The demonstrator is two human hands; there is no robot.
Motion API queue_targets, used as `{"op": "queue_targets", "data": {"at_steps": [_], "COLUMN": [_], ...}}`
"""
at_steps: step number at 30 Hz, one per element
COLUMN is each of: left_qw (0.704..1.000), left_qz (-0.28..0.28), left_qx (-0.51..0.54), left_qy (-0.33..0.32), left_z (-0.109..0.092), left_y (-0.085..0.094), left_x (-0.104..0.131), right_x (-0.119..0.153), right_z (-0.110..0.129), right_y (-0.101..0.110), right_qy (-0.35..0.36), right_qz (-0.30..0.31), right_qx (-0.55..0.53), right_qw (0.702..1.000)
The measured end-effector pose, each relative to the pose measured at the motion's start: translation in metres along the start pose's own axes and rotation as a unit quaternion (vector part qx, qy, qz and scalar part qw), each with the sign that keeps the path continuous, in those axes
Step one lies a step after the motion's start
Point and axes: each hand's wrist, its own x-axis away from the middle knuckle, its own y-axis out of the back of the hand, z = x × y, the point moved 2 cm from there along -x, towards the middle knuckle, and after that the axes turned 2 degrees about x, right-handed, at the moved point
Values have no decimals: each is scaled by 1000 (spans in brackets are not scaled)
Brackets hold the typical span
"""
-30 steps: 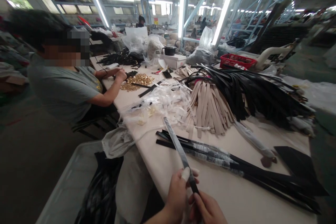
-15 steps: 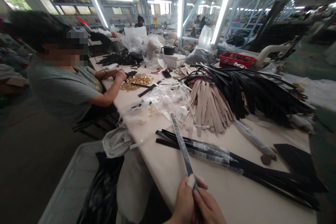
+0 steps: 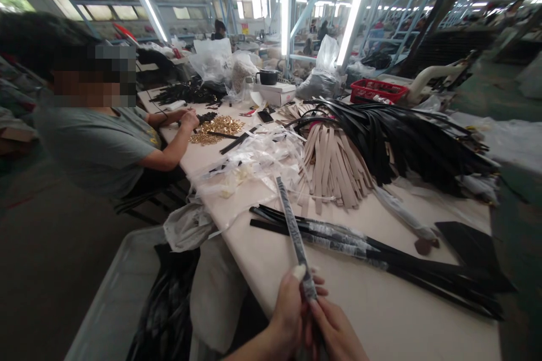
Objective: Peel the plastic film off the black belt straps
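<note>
A long dark strap [image 3: 292, 225] wrapped in clear film rises from my hands over the pale table [image 3: 355, 316], its far end near a heap of clear plastic scraps. My left hand [image 3: 290, 302] is closed round the strap, thumb along its edge. Just below and to the right, my right hand [image 3: 334, 327] pinches the same strap near its lower part. Beyond the hands lies a bundle of black straps [image 3: 364, 251], partly wrapped in film, passing under or behind the held strap.
Plastic scraps [image 3: 262, 152], beige strips [image 3: 334, 166] and a large pile of black straps [image 3: 406, 141] cover the table's middle and right. A person [image 3: 93, 135] sits at the left by gold-coloured pieces [image 3: 218, 130]. A pale bin [image 3: 110, 293] stands below the table edge.
The view has shifted slightly. My left hand has moved a little up and left, its thumb now beside the strap, and more of the wrapped strap shows between my hands.
</note>
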Motion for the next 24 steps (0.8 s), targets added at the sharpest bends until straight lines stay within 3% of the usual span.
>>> {"op": "queue_targets", "data": {"at_steps": [3, 5, 7, 12, 14, 19, 24], "left_qw": [996, 992, 992, 994, 993, 991, 993], "left_qz": [-21, -25, -26, -40, -37, -39, -49], "left_qx": [13, 11, 2, -5, -5, -29, -42], "left_qy": [-84, -120, -125, -103, -111, -126, -103], "left_z": [-38, -52, -48, -11, -12, -38, -23], "left_y": [-9, -16, -19, -13, -11, -15, -17], "left_x": [-15, -22, -22, -1, 3, -7, -9], "right_x": [6, 9, 9, 5, 7, 13, 6], "right_z": [-13, -18, -19, -9, -8, -6, -1], "right_y": [-3, -4, -4, -3, -3, -10, -13], "right_qy": [-18, -26, -30, -5, -10, -31, -15], "right_qz": [20, 17, 18, 11, 4, 12, -9], "right_qx": [22, 28, 17, -19, -36, -5, 34], "right_qw": [999, 999, 999, 1000, 999, 999, 999]}}
